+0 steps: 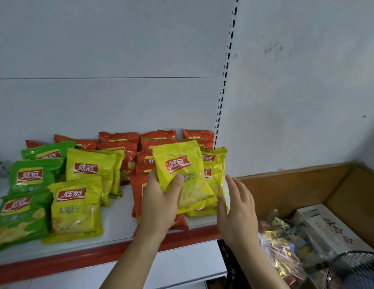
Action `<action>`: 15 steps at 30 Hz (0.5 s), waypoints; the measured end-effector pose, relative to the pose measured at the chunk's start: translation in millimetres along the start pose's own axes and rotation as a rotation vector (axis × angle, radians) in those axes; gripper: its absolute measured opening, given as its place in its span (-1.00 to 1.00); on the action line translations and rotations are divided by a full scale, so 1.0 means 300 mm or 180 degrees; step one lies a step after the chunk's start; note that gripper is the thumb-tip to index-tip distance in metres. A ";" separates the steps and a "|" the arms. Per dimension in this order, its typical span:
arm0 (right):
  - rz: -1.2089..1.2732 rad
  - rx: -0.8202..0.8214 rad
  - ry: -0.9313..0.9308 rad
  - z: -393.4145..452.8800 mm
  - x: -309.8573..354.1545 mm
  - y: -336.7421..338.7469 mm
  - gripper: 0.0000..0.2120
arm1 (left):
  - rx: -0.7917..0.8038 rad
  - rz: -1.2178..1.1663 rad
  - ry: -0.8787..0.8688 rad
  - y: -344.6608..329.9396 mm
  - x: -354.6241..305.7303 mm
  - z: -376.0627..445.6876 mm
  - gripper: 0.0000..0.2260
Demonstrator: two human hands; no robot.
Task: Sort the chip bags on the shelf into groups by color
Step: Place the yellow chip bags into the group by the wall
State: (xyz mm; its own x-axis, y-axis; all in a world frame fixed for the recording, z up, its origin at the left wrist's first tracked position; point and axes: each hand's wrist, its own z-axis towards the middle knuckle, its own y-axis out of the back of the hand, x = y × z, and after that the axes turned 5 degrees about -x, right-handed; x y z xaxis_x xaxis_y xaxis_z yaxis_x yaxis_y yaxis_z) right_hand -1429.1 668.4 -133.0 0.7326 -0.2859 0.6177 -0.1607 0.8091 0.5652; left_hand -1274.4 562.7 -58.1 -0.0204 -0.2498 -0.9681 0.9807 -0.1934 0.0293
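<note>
One yellow bag [182,174] held above the red bags [140,197] on the shelf [119,232] | your left hand [161,203] grips its lower edge, thumb on front | right hand [236,207] loose, empty, just beside | likely light, puffy, slick, crushable: hold the seam edge, don't squeeze.

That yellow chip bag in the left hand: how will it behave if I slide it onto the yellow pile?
The yellow chip bag looks puffed, so probably light for its size. Its glossy film suggests it may slip in the left hand or slide off stacked bags. The creased film looks soft, so the chips inside could crush under a hard squeeze.
</note>
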 end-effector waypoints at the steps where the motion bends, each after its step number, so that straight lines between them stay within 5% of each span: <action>1: -0.0189 0.0117 -0.0005 0.013 -0.014 -0.020 -0.46 | -0.0034 -0.0055 0.0063 0.013 0.000 0.004 -0.80; 7: -0.1383 0.0826 -0.0040 0.045 -0.008 -0.082 -0.20 | -0.0034 -0.0281 0.0324 0.067 0.000 0.000 -0.77; 15: -0.0770 -0.0006 0.0276 0.044 -0.023 -0.018 -0.38 | -0.0124 -0.0142 0.0337 0.118 0.020 0.011 -0.76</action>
State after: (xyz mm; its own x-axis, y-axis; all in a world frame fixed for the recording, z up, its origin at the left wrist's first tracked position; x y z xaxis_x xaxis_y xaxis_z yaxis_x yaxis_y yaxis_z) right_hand -1442.1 659.2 -133.1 0.8037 -0.4262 0.4153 0.0272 0.7235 0.6898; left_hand -1240.3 551.3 -62.0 -0.0454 -0.1396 -0.9892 0.9861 -0.1646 -0.0221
